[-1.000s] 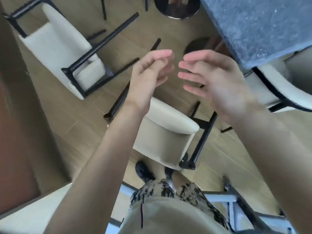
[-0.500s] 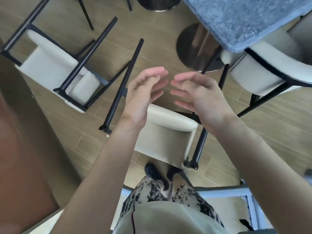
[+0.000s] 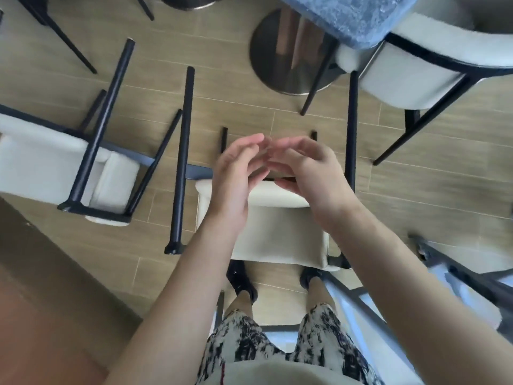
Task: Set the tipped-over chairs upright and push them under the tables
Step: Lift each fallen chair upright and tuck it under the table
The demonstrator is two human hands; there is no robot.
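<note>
A cream chair with black legs [image 3: 277, 232] lies tipped over on the wooden floor just ahead of my feet, its legs pointing away from me. A second tipped chair [image 3: 50, 168] lies to the left, legs toward the middle. My left hand [image 3: 236, 173] and my right hand [image 3: 302, 168] hover together above the near chair, fingertips almost meeting, fingers apart, holding nothing. A blue stone-topped table [image 3: 349, 18] stands at the upper right on a round metal base [image 3: 288, 54].
An upright cream chair [image 3: 433, 68] stands partly under the blue table at the right. A brown panel [image 3: 41, 301] fills the lower left. Another black-framed chair [image 3: 458, 273] lies at the lower right, close to my right leg.
My view has swung down and right, so the near chair now lies straight ahead. Both hands have dropped lower in view and drawn closer until the fingertips nearly touch.
</note>
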